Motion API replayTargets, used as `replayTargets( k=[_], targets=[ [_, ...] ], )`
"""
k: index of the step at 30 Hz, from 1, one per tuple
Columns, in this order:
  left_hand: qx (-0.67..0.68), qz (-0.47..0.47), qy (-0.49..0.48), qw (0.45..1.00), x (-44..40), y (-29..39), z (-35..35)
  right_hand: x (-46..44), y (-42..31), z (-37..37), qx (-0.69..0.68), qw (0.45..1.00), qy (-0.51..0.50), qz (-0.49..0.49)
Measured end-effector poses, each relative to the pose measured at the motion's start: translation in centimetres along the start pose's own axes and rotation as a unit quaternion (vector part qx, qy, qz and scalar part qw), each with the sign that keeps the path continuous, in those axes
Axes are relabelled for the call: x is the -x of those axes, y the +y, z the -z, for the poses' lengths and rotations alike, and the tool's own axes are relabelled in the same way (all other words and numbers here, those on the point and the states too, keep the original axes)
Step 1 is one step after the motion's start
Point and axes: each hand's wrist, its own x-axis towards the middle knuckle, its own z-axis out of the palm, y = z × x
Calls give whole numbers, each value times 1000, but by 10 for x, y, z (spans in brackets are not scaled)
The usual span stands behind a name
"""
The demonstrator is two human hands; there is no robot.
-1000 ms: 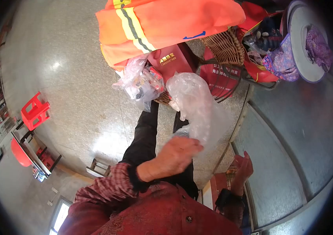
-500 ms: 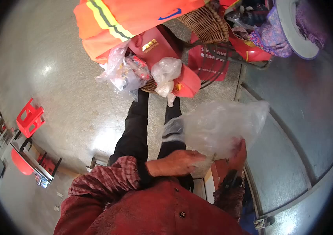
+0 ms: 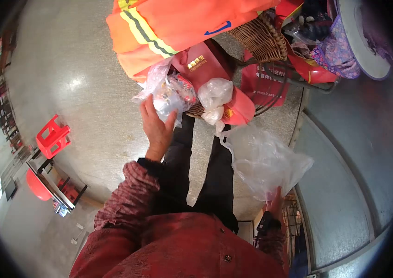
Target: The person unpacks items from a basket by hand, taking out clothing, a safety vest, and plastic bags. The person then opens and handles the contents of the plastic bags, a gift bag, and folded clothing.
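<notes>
Right now the left hand [image 3: 158, 132] is spread, thumb well apart from the fingers, at the near side of a filled clear plastic bag [image 3: 173, 96], which lies straight forward of it; whether the fingertips touch the film is hard to tell. That hand is much the nearer of the two to this bag. Off to the other side, the right hand [image 3: 275, 204] grips the near end of a limp, translucent plastic bag [image 3: 266, 160], whose long axis runs forward and leftward toward a knotted plastic bag [image 3: 216, 94].
</notes>
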Motion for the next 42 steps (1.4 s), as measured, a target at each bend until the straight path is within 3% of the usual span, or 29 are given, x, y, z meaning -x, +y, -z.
replayTargets(
  k=[3,5,6,8,9,11,12,14,15,18,20,27,29,30,32,36,38,40,42],
  targets=[
    [-103,-13,29,994,-29,-23,-12,-7,12,7,-4,999,-1,-54],
    [-184,124,-85,971,-37,-35,-22,-8,17,8,35,992,9,-122],
    [-185,124,-85,971,-39,-44,-26,-7,18,6,35,992,8,-122],
    [-185,233,-204,933,-39,-70,-33,-2,21,-1,110,990,17,-86],
    [-185,234,-204,932,-32,-94,-37,1,20,-5,111,990,17,-87],
    [-87,189,-218,954,-20,-137,-43,6,16,-14,170,981,-72,-56],
    [-88,189,-218,953,-21,-128,-33,13,11,-23,171,981,-73,-57],
    [115,308,-260,908,-23,-102,-1,32,0,-43,215,958,-187,24],
    [185,353,-228,888,-24,-74,18,42,-7,-63,215,958,-187,24],
    [284,379,-253,844,-23,-58,48,66,-21,-122,222,966,-135,-14],
    [317,380,-252,832,-21,-47,62,80,-23,-146,208,947,-243,-17],
    [413,369,-274,786,-6,-20,97,126,-8,-237,255,872,-418,21],
    [418,371,-281,780,0,-14,101,146,-14,-265,290,814,-499,63],
    [423,372,-286,775,4,-10,104,159,-18,-279,290,814,-499,63],
    [439,390,-306,749,11,0,111,181,-23,-307,232,821,-520,-39],
    [448,370,-365,727,29,19,116,183,-7,-329,187,812,-553,-19],
    [487,354,-391,697,30,23,122,185,-5,-329,127,859,-496,-6],
    [515,362,-363,687,36,12,125,175,-12,-314,90,860,-502,-23],
    [533,400,-308,679,39,-11,130,162,-18,-286,178,839,-506,-88]
  ],
)
